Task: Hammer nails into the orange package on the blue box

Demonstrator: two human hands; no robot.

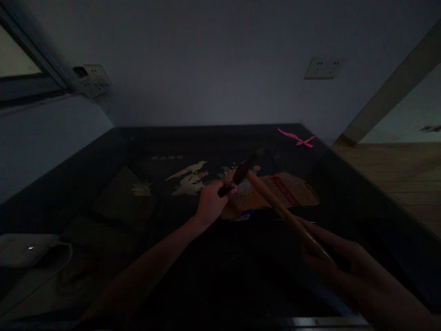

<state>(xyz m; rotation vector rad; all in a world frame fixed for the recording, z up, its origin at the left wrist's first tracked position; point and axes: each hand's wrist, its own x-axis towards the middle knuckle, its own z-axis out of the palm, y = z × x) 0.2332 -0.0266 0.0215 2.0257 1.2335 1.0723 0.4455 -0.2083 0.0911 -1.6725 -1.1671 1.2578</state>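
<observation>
A hammer (282,209) with a pale wooden handle is gripped near its lower end by my right hand (339,259), whose fingers wrap round it. The dark hammer head is just above a short tool with a dark end (225,189), held closed in my left hand (211,202); whether head and tool touch, I cannot tell. My left hand rests at the left end of a piece of printed cardboard (301,193), which has a red band and many small dark dots. The tool's tip is hidden in the dim light.
The glossy dark tabletop (206,257) bears a bird and flower picture. A pink ribbon (299,141) lies near its far right corner. On the left is a white box (25,250) with a cable. Wall sockets (323,68) are on the back wall.
</observation>
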